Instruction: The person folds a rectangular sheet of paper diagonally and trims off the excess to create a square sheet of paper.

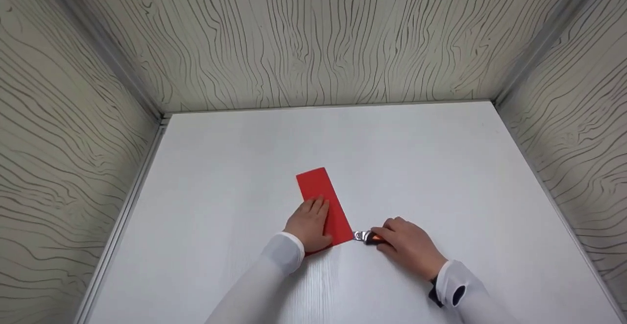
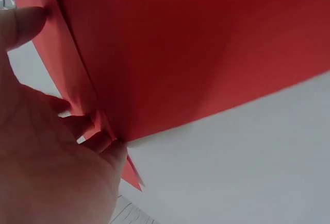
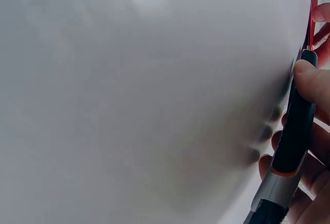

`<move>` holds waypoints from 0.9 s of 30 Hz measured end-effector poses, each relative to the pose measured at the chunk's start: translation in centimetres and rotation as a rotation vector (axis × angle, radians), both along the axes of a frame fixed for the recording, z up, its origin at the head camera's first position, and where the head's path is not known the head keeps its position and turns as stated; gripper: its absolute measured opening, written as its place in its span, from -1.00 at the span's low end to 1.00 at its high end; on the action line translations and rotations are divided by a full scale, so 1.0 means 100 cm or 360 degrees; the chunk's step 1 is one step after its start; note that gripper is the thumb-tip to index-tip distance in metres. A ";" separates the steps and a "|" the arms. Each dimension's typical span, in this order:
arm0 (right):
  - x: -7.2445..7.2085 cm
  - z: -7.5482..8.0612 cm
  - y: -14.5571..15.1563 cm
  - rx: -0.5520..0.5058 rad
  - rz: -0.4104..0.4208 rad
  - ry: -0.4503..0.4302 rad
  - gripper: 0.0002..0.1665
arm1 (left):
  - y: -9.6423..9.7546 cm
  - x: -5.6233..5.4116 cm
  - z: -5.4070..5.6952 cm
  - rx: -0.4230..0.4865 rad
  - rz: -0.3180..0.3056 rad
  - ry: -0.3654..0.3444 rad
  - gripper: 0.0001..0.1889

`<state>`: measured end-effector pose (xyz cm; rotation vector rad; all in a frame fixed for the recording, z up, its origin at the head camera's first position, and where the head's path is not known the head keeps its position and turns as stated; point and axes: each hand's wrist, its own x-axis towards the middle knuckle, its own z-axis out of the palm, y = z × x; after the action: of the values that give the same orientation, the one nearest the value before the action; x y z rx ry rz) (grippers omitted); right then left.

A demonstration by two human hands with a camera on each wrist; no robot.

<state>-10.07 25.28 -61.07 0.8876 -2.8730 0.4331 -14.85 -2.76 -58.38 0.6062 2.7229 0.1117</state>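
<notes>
A folded piece of red paper [image 1: 313, 183] lies slanted on the white table. My left hand [image 1: 308, 223] rests on its lower part with fingers extended, pressing it down. From the left wrist view, a narrow folded strip of the paper [image 2: 67, 54] runs under the thumb and fingertips. My right hand [image 1: 412, 246] grips the dark, orange-trimmed handle of what looks like a utility knife [image 1: 360, 236]. Its silver head meets the paper's lower right corner; the blade tip is hidden there. In the right wrist view, the thumb lies along the knife handle [image 3: 298, 126].
The white table [image 1: 235, 157] spreads around the paper on all sides. Wood-grain panels [image 1: 303, 39] stand behind and at both sides, with grey metal rails [image 1: 122, 76] at the corners.
</notes>
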 end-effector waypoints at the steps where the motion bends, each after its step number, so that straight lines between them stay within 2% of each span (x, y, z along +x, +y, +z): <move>1: 0.000 0.000 0.000 0.0001 0.0001 0.0002 -0.58 | 0.000 0.000 0.000 -0.0013 -0.0007 0.0009 0.01; 4: 0.001 -0.001 0.000 0.0001 0.0003 -0.0001 -0.57 | 0.001 0.000 -0.002 -0.0036 -0.0025 0.0073 0.01; 8: 0.002 -0.001 -0.001 -0.0022 0.0023 0.0024 -0.56 | 0.001 0.003 -0.004 0.0012 -0.0003 0.0117 -0.02; 12: 0.003 -0.001 -0.001 -0.0045 0.0043 0.0074 -0.56 | 0.001 0.007 -0.006 0.0050 0.0031 0.0096 -0.05; 16: 0.003 0.000 -0.003 -0.0041 0.0042 0.0073 -0.56 | 0.000 0.011 -0.009 0.0035 0.0024 0.0076 -0.06; 22: 0.003 0.000 -0.004 -0.0015 0.0018 0.0032 -0.56 | -0.003 0.010 -0.011 0.0010 -0.0006 0.0059 -0.04; 27: 0.003 -0.001 -0.004 -0.0023 0.0009 0.0054 -0.55 | -0.003 0.008 -0.012 -0.0014 -0.0023 0.0040 -0.03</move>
<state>-9.74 24.91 -61.15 0.8922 -2.8338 0.4345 -14.07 -3.09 -59.56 0.6290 2.7409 0.0892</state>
